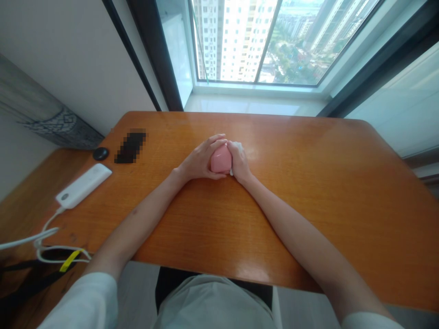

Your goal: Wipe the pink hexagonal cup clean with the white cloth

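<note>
A small, rounded pink object (pixel 221 159), whose exact kind I cannot make out, is held near the middle of the wooden table (pixel 308 196). My left hand (pixel 202 157) curls round it from the left, thumb below and fingers over the top. From the right, my right hand (pixel 241 161) is closed against its side. Bits of a white, tissue-like wipe (pixel 238 146) show between the right fingers and the pink object. The right fingertips are partly hidden.
On the table's left lie a black pixelated object (pixel 130 147), a round black disc (pixel 100 154) and a white power strip (pixel 84 185) with its white cable (pixel 44 235). A yellow tag (pixel 70 260) and dark straps are at lower left. Beyond the far edge is a window (pixel 254 41).
</note>
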Tool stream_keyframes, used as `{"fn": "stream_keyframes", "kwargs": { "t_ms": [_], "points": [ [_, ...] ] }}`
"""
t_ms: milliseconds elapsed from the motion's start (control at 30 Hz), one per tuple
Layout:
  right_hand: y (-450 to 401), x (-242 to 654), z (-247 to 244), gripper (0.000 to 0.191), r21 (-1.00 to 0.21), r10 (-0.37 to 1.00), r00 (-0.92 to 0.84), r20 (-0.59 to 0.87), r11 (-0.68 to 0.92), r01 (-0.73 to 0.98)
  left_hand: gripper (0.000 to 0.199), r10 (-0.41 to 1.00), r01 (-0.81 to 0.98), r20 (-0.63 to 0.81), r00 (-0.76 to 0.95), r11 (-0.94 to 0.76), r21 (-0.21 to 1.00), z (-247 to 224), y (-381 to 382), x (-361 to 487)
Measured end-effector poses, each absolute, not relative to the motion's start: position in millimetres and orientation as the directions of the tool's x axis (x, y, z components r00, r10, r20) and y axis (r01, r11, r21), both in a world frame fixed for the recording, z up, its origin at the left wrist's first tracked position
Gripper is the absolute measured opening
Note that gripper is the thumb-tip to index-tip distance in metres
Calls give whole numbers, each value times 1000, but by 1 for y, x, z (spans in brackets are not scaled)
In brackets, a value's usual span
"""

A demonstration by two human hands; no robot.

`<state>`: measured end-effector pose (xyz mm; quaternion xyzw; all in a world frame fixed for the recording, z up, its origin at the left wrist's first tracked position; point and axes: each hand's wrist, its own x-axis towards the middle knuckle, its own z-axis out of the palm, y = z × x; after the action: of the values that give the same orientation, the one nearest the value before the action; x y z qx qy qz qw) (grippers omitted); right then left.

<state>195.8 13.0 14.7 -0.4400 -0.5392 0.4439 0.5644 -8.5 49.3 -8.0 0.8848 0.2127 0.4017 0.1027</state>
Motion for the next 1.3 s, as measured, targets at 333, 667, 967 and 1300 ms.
{"fn": "stream_keyframes", "kwargs": {
  "t_ms": [333,667,967,1300],
  "points": [
    [14,197,16,56,-977,977,41,208,210,-26,130,461,320,676,575,-887,333,-10,51,-5],
    [13,200,12,63,-969,968,42,248,249,-7,108,689,332,569,449,-720,609,2,35,9],
    [13,200,11,62,-968,967,51,249,249,3,86,852,178,375,365,-459,870,-1,35,21],
    [11,199,17,58,-973,972,34,231,232,-16,104,704,206,603,375,-697,686,-16,38,11]
  ]
}}
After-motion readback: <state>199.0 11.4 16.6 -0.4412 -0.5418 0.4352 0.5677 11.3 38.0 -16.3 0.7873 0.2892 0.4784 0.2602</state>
